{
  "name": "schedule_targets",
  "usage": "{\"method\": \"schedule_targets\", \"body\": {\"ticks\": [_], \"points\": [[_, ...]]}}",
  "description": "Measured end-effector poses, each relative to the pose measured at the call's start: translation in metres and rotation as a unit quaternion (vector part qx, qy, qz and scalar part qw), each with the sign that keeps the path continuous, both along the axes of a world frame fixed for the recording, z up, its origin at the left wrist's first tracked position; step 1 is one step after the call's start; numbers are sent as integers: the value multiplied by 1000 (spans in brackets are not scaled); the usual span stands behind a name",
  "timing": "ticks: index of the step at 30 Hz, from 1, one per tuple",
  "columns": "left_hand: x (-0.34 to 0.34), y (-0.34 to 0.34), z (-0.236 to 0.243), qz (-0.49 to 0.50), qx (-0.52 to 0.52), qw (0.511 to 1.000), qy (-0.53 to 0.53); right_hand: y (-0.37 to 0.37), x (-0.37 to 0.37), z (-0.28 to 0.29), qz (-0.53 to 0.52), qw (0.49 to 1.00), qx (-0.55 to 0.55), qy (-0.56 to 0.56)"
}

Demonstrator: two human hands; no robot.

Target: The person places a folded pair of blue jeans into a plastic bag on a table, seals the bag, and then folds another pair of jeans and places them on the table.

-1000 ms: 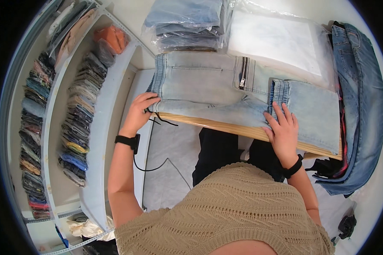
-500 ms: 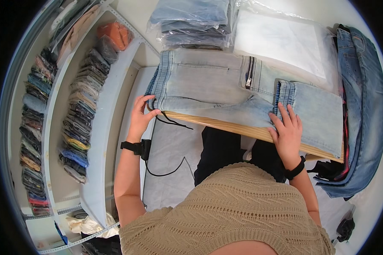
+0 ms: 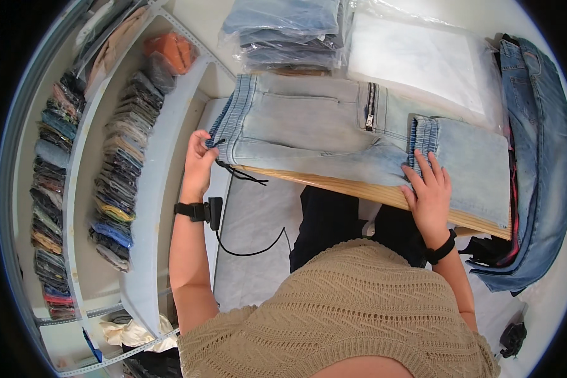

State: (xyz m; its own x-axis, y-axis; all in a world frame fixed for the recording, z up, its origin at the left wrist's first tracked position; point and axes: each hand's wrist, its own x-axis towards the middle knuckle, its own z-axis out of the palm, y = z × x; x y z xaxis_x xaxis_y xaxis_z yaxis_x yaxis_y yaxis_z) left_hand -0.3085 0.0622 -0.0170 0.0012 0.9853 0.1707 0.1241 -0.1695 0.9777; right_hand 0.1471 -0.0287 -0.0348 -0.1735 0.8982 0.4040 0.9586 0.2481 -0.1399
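Note:
A pair of light blue denim trousers (image 3: 309, 121) lies folded across the table, elastic waistband at the left and a zipped pocket in the middle. One leg is folded back, so its elastic cuff (image 3: 424, 135) sits on top near the right. At the near corner of the waistband, my left hand (image 3: 198, 165) is closed, thumb and fingers pinching the edge. A black drawstring (image 3: 242, 173) hangs beside its fingertips, over the table edge. My right hand (image 3: 429, 195) rests flat on the folded leg by the cuff, fingers spread.
Bagged folded jeans (image 3: 283, 38) are stacked at the back. Clear plastic bags (image 3: 416, 60) lie right of them. More jeans (image 3: 538, 157) drape over the right side. Shelves (image 3: 146, 208) packed with folded clothes stand left. The wooden table edge (image 3: 340, 188) runs before my body.
My left hand has moved left and slightly up, drawing the waistband corner and drawstring outward. The zipped part has shifted slightly right. My right hand stays by the cuff.

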Motion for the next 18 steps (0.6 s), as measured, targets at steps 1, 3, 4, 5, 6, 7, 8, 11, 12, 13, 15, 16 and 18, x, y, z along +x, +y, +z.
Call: {"method": "schedule_targets", "body": {"ticks": [1, 3, 4, 5, 6, 7, 8, 11, 12, 13, 15, 16, 18], "points": [[4, 4, -2, 0, -1, 1000, -1, 0, 0, 2, 3, 1000, -5, 1], [12, 8, -12, 30, -75, 996, 44, -1, -1, 3, 7, 1000, -11, 3], [12, 9, -14, 28, -92, 994, 45, -1, -1, 3, 5, 1000, -12, 0], [9, 10, -14, 27, -93, 994, 46, -2, -1, 3, 4, 1000, -13, -3], [6, 10, -13, 38, -115, 991, 64, -1, -2, 3, 4, 1000, -14, -2], [9, 9, -10, 49, -137, 986, 82, -1, -2, 3, 4, 1000, -13, 2], [13, 5, -9, 49, -138, 986, 82, -1, -2, 4, 5, 1000, -13, 7], [23, -14, -12, 151, -67, 978, 129, -2, 0, 1, 1, 1000, -8, 5], [20, -23, -22, 232, -51, 957, 169, -1, -1, 1, 3, 1000, -7, 7], [19, -32, -30, 307, -35, 928, 206, -1, -1, 1, 2, 1000, -8, 6], [30, -52, -40, 338, -117, 932, 49, -1, -1, 0, -3, 1000, -12, 4], [36, -63, -44, 313, -168, 934, -48, -1, -2, 0, 3, 1000, -10, 6], [65, -67, -36, 214, -207, 930, -217, -1, 0, 4, -5, 1000, -5, -2]]}}
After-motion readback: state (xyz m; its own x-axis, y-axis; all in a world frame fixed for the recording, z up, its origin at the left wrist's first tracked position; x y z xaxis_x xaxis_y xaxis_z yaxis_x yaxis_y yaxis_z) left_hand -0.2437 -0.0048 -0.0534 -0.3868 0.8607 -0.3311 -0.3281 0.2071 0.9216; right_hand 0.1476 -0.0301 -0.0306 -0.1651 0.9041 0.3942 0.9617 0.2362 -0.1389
